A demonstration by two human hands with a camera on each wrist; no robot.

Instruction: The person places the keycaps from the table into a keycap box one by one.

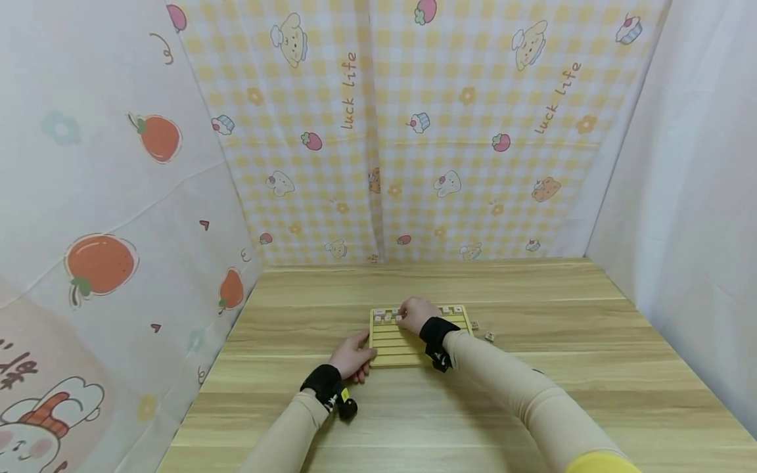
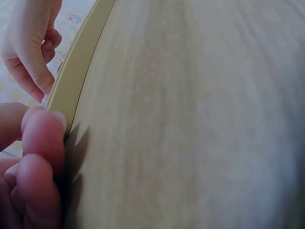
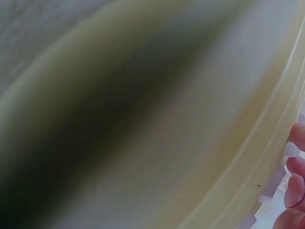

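Head view: upper rows of board (image 1: 396,349) partly hidden by R hand (image 1: 418,314), lower R corner covered by R sleeve (image 1: 503,371). Marks on tiles (image 1: 387,319) & loose tiles (image 1: 489,336) too sm. to be read. L wrist cam: L hand (image 2: 35,157) cut off by L edge. R wrist cam: R hand mostly cut off; dark strip (image 3: 109,119) blurred, can't be ID'd.

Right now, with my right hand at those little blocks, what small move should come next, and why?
Probably press the small block at your right hand down into its row: it's in line with two other blocks, and your left hand grips the left edge of the yellow board, which should keep it from shifting.
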